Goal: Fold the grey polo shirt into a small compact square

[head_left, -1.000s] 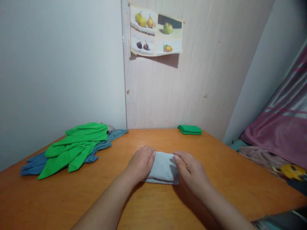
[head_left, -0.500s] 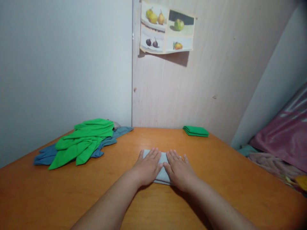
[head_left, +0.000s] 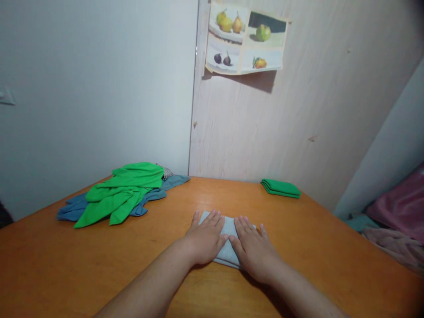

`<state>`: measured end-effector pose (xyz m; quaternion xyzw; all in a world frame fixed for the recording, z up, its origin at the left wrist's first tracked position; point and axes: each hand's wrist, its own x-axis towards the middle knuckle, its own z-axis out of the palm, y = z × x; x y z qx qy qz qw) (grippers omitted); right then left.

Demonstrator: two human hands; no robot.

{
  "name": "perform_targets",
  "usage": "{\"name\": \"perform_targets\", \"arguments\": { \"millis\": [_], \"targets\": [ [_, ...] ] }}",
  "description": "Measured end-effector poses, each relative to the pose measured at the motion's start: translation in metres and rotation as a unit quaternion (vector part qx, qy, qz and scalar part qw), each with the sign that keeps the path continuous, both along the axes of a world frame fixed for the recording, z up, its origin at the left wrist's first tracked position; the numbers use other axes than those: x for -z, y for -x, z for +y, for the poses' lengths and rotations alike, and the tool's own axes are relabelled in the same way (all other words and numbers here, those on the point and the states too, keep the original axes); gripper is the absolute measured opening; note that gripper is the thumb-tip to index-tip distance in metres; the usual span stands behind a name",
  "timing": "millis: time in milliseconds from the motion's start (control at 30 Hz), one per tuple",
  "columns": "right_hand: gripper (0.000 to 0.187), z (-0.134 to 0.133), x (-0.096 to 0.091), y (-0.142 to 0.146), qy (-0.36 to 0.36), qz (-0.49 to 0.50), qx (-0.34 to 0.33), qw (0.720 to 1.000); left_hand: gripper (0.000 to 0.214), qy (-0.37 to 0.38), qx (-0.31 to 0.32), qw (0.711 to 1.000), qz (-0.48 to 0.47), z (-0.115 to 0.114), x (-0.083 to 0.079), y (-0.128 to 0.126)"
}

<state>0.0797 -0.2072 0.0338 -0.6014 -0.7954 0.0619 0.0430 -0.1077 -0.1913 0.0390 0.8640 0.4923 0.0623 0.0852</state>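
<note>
A light grey cloth (head_left: 229,249), folded into a small flat packet, lies on the wooden table in front of me. My left hand (head_left: 207,238) rests palm down over its left side, fingers stretched out. Across from it, my right hand (head_left: 253,247) lies flat on the cloth's right side, its fingers also extended. The two thumbs nearly meet over the middle of the cloth. Both palms hide much of the cloth's left and right edges.
At the back left, a bright green cloth (head_left: 122,190) lies loosely heaped over blue cloth (head_left: 74,208). A folded green cloth (head_left: 281,188) sits near the table's back right corner. Walls stand behind the orange-brown table (head_left: 109,265); pink fabric (head_left: 397,210) lies beyond its right edge.
The camera view has turned slightly left, so the scene sits further right and tilts a little. Both hands stay flat on the grey cloth.
</note>
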Motion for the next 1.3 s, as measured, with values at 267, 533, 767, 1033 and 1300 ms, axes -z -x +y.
{"name": "perform_targets", "arguments": {
  "millis": [267,533,767,1033,1300],
  "targets": [
    [0.068,0.011,0.006,-0.008,-0.018,0.022,-0.029,0.999,0.061,-0.032,-0.049,0.998,-0.012,-0.002,0.005,-0.006],
    [0.063,0.021,-0.012,0.001,-0.048,0.001,-0.065,0.997,0.064,-0.029,-0.059,0.998,-0.013,-0.001,0.009,-0.006],
    [0.068,0.026,-0.006,0.022,-0.022,0.069,-0.098,0.993,0.06,0.004,-0.039,0.999,-0.033,-0.001,0.002,0.003],
    [0.079,0.021,0.007,0.018,-0.041,0.046,-0.098,0.993,0.054,0.009,-0.114,0.992,-0.043,0.018,-0.008,0.034],
    [0.086,0.02,0.011,0.02,-0.044,0.017,-0.103,0.994,0.039,-0.013,-0.152,0.986,-0.062,0.021,-0.013,0.036]
  ]
}}
